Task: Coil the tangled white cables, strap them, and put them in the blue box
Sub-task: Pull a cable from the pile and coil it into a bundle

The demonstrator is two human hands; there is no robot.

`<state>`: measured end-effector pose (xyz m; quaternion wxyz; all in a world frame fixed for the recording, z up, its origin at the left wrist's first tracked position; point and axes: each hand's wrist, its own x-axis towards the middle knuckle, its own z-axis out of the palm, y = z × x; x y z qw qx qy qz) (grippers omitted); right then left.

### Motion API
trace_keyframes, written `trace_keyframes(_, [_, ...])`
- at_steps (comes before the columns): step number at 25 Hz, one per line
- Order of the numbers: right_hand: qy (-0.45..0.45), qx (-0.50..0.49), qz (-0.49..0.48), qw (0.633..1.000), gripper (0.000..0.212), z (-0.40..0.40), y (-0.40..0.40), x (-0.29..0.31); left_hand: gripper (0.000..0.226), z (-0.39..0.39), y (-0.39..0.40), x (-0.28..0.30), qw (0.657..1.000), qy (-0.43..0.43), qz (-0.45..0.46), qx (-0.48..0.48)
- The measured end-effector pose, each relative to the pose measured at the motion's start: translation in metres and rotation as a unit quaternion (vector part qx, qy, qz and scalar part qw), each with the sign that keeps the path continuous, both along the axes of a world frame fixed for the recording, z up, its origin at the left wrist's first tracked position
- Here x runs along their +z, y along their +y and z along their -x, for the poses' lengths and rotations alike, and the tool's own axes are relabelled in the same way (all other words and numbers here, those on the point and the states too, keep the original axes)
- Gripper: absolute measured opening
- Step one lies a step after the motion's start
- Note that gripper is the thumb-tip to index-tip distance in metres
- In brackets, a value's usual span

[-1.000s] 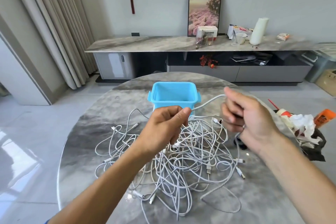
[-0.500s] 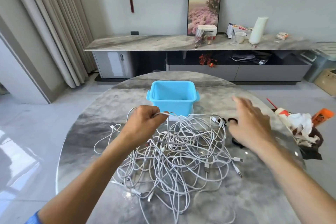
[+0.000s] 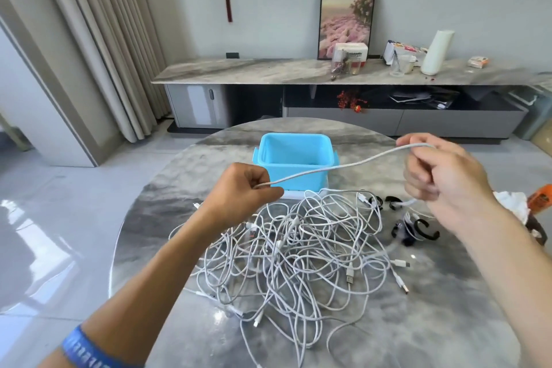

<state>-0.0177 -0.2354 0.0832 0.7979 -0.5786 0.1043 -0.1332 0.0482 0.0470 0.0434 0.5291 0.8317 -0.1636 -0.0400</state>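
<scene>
Both hands now pinch one white cable (image 3: 337, 165), right hand (image 3: 442, 176) newly raised, stretching it between fingers; left hand (image 3: 248, 191) anchors—coiling can start.

Two bare forearms come in from the near edge, with no sleeves showing. The left arm wears a blue wristband (image 3: 86, 349) with faint pale lettering, too blurred to read. The right arm is bare throughout.

Blue box (image 3: 294, 155) possibly hides its white base.
</scene>
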Motion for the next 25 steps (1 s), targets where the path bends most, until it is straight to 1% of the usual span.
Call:
trace_keyframes(1, [0.056,-0.012,0.025,0.998,0.026,-0.004,-0.007,-0.010,0.042,-0.001,0.003,-0.001,1.000,0.007,0.003,0.003])
trace_keyframes(2, [0.123,-0.008,0.080,0.989,0.024,-0.007,-0.007,-0.024,0.044,0.000,0.004,-0.003,1.000,0.022,0.013,0.001])
trace_keyframes(3, [0.184,0.012,0.152,0.971,0.030,-0.007,-0.005,-0.037,0.043,0.001,0.004,-0.005,0.999,0.038,0.025,-0.001])
trace_keyframes(4, [0.233,0.046,0.246,0.940,0.044,-0.004,0.000,-0.041,0.040,0.002,0.002,-0.006,0.998,0.046,0.032,-0.003])
trace_keyframes(5, [0.233,0.089,0.331,0.910,0.063,-0.002,0.003,-0.044,0.035,0.005,-0.002,-0.005,0.999,0.046,0.029,-0.006])
trace_keyframes(6, [0.201,0.130,0.395,0.887,0.079,-0.001,0.009,-0.043,0.030,0.008,-0.007,-0.004,0.999,0.042,0.019,-0.010])
trace_keyframes(7, [0.146,0.153,0.427,0.879,0.087,0.003,0.020,-0.038,0.026,0.011,-0.011,-0.002,0.999,0.036,0.013,-0.020])
trace_keyframes(8, [0.073,0.135,0.468,0.870,0.086,0.007,0.032,-0.035,0.026,0.014,-0.016,-0.001,0.999,0.027,0.012,-0.039])
trace_keyframes(9, [-0.007,0.097,0.522,0.848,0.077,0.008,0.042,-0.034,0.029,0.018,-0.022,0.000,0.998,0.013,0.009,-0.063])
trace_keyframes(10, [-0.068,0.064,0.603,0.793,0.067,0.006,0.054,-0.038,0.031,0.022,-0.027,0.000,0.996,-0.007,0.001,-0.087])
trace_keyframes(11, [-0.107,0.049,0.668,0.735,0.058,0.006,0.066,-0.043,0.033,0.027,-0.033,0.000,0.993,-0.031,-0.008,-0.111])
trace_keyframes(12, [-0.132,0.061,0.703,0.696,0.046,0.006,0.074,-0.051,0.034,0.031,-0.038,0.000,0.990,-0.055,-0.013,-0.127])
trace_keyframes(13, [-0.141,0.084,0.708,0.687,0.029,0.004,0.076,-0.059,0.036,0.034,-0.040,0.000,0.988,-0.072,-0.014,-0.135])
trace_keyframes(14, [-0.147,0.101,0.689,0.702,0.016,0.002,0.076,-0.063,0.038,0.034,-0.039,0.002,0.988,-0.075,-0.008,-0.135])
trace_keyframes(15, [-0.150,0.096,0.661,0.729,0.020,0.002,0.073,-0.060,0.039,0.033,-0.036,0.004,0.990,-0.065,0.008,-0.126])
trace_keyframes(17, [-0.103,0.020,0.586,0.803,0.032,-0.004,0.052,-0.049,0.039,0.022,-0.024,0.007,0.994,-0.020,0.045,-0.096])
trace_keyframes(18, [-0.075,-0.022,0.563,0.823,0.035,-0.005,0.041,-0.042,0.040,0.016,-0.018,0.007,0.995,-0.002,0.051,-0.088])
trace_keyframes(19, [-0.053,-0.052,0.570,0.819,0.035,-0.005,0.033,-0.036,0.041,0.012,-0.012,0.006,0.995,0.012,0.049,-0.088])
trace_keyframes(20, [-0.035,-0.075,0.588,0.805,0.035,-0.004,0.030,-0.035,0.041,0.010,-0.010,0.003,0.994,0.027,0.042,-0.097])
trace_keyframes(21, [-0.016,-0.085,0.595,0.799,0.036,-0.005,0.029,-0.036,0.041,0.009,-0.010,0.000,0.993,0.040,0.025,-0.104])
trace_keyframes(22, [-0.002,-0.097,0.572,0.814,0.037,-0.006,0.029,-0.036,0.043,0.008,-0.010,-0.002,0.994,0.048,0.000,-0.100])
trace_keyframes(23, [0.016,-0.117,0.525,0.843,0.039,-0.006,0.027,-0.034,0.045,0.006,-0.009,-0.002,0.995,0.048,-0.020,-0.085])
trace_keyframes(24, [0.031,-0.155,0.462,0.872,0.041,-0.007,0.022,-0.030,0.047,0.004,-0.007,0.001,0.997,0.044,-0.028,-0.062])
trace_keyframes(25, [0.044,-0.204,0.401,0.892,0.043,-0.008,0.012,-0.025,0.047,0.001,-0.001,0.003,0.998,0.044,-0.015,-0.037])
